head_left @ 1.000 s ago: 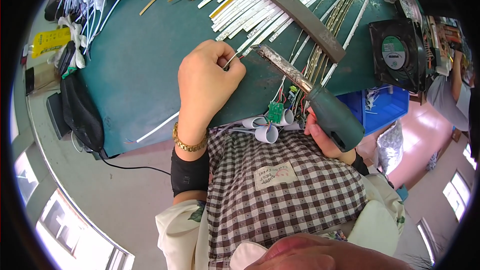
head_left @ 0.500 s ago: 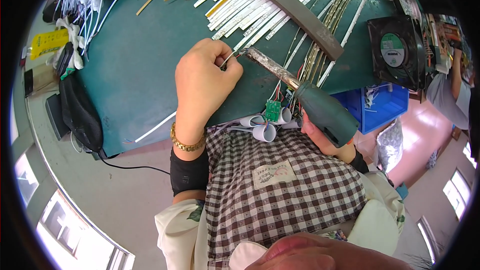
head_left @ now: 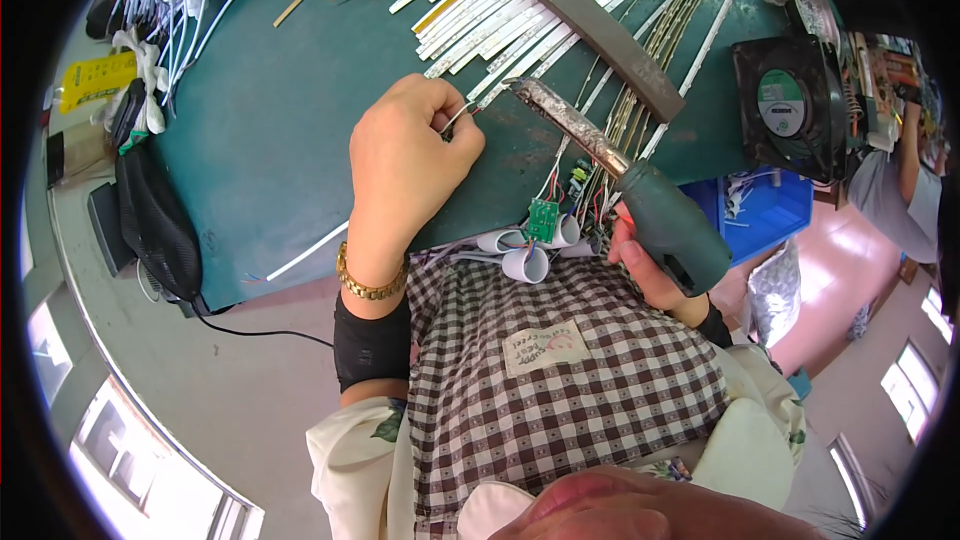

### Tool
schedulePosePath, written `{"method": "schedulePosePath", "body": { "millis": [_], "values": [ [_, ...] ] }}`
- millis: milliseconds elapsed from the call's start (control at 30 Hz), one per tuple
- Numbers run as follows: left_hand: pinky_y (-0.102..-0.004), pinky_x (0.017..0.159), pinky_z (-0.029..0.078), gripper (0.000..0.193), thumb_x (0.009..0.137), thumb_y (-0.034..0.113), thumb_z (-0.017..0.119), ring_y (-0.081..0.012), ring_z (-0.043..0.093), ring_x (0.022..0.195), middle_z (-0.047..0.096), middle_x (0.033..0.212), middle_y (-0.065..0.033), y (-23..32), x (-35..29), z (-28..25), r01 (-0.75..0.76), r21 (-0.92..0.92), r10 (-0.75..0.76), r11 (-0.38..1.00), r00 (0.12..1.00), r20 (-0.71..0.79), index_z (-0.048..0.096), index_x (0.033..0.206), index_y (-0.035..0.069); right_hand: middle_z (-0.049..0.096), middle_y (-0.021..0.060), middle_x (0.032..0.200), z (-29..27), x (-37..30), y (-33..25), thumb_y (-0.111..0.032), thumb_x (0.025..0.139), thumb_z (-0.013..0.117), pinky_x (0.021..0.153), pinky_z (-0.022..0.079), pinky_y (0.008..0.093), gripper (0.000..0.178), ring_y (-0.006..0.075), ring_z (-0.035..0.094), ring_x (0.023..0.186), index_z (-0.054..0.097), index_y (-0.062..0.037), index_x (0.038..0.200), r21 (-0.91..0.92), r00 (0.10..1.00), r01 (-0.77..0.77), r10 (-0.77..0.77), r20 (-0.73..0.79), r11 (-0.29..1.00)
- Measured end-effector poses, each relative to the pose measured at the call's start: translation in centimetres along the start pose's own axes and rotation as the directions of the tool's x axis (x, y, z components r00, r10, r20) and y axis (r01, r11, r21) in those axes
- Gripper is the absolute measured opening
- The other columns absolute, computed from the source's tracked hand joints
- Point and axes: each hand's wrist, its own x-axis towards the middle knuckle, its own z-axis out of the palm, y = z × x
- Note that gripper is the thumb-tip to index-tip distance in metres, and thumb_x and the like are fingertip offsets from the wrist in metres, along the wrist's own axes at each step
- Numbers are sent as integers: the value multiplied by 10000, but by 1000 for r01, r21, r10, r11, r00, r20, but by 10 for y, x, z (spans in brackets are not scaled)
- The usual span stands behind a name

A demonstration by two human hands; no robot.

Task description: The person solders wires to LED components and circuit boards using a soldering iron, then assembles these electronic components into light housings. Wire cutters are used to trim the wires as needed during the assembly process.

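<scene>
My left hand point(head_left: 412, 145) is closed in a pinch on a thin wire point(head_left: 457, 118) near the ends of the white strips. Most of that wire is hidden by the fingers. My right hand point(head_left: 648, 272) grips a large soldering iron point(head_left: 672, 220) by its dark green handle. The iron's crusted metal tip points up and left, a short way right of the pinched wire and apart from it. Near the table's front edge, a green circuit board point(head_left: 543, 221) with thin wires sits among white round housings point(head_left: 526, 265).
A dark metal bar point(head_left: 590, 25) lies across white and gold LED strips point(head_left: 500, 25). To the right stand a black fan point(head_left: 790, 105) and a blue bin point(head_left: 765, 220). White cables point(head_left: 205, 0) lie at the far left. A co-worker's arm point(head_left: 908, 145) shows at the right edge.
The soldering iron's tip has pulled away to the right from the wire at my left fingertips, and my right hand has shifted slightly right. My left hand has barely moved.
</scene>
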Motion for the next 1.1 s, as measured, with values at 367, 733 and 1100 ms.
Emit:
{"method": "schedulePosePath", "body": {
  "millis": [367, 733, 1100],
  "values": [
    [-343, 546, 436, 59, 697, 83, 669, -230, 548, 582, 551, 669, -68, -2, -1, -1, 2, -24, -2, 1000, 1000, 3, 637, 726, 42, 572, 68, 834, 6, -2, -1, -61, 911, 585, 682, 483, 286, 393, 132, 563, 718, 495, -14, 1291, 170, 993, -116, 109, 53, 979],
    [-352, 550, 438, 58, 680, 77, 663, -249, 557, 599, 556, 675, -75, -3, 0, 0, -23, 24, 22, 999, 1000, 16, 634, 718, 44, 590, 38, 798, 5, 18, -14, -33, 876, 603, 666, 489, 281, 252, 126, 588, 697, 556, 11, 1119, 14, 997, -40, 40, 62, 999],
    [-354, 563, 451, 57, 672, 81, 658, -250, 570, 616, 581, 693, -75, -4, 1, -1, -15, 25, 14, 1000, 999, 33, 637, 709, 44, 668, 85, 843, 4, 3, -13, -19, 805, 690, 663, 510, 307, 160, 208, 650, 723, 658, -21, 962, 129, 962, -236, 250, -112, 963]
  ]
}}
